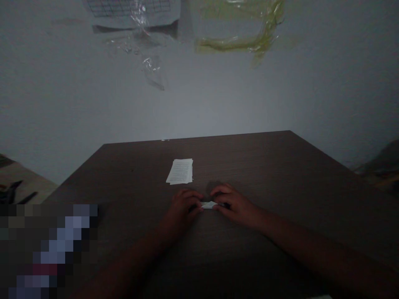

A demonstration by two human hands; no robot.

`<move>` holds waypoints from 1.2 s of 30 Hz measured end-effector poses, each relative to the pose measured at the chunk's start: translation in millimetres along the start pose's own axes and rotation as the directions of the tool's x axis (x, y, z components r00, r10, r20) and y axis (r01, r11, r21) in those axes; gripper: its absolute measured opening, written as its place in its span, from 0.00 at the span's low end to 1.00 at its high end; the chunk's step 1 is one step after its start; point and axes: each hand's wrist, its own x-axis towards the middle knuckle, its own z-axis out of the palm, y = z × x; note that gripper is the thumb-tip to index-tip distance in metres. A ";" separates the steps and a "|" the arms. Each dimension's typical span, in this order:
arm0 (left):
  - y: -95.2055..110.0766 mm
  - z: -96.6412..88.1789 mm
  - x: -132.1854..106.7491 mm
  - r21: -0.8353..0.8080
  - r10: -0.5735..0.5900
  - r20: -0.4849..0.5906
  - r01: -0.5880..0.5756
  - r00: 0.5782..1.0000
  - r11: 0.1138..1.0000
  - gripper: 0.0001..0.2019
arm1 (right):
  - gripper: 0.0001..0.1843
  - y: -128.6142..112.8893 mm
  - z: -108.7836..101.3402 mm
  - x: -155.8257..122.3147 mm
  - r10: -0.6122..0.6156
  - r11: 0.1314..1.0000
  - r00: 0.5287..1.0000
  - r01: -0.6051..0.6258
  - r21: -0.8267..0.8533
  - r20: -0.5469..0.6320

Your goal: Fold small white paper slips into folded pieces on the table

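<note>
A small piece of folded white paper [209, 204] lies between my two hands, low over the table, with a pointed fold at its middle. My left hand [184, 206] pinches its left end between thumb and fingers. At the other end, my right hand [232, 203] grips it the same way, fingers curled over. Both hands partly cover the paper, so its full shape is hidden. Just beyond my left hand rests a small stack of printed white sheets [181, 171], slightly fanned at the edges.
The dark wood-grain table [249, 162] meets a pale wall [199, 99]. Papers under clear and yellowish tape [233, 43] cling to the wall above. A blurred-out patch [46, 253] covers the lower left. A white edge [321, 297] shows at the bottom right.
</note>
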 end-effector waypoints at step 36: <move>-9.6 -0.4 -3.9 0.148 0.047 0.051 -0.054 0.998 0.987 0.10 | 0.03 1.9 2.4 2.2 0.013 0.999 1.000 -0.013 -0.045 -0.001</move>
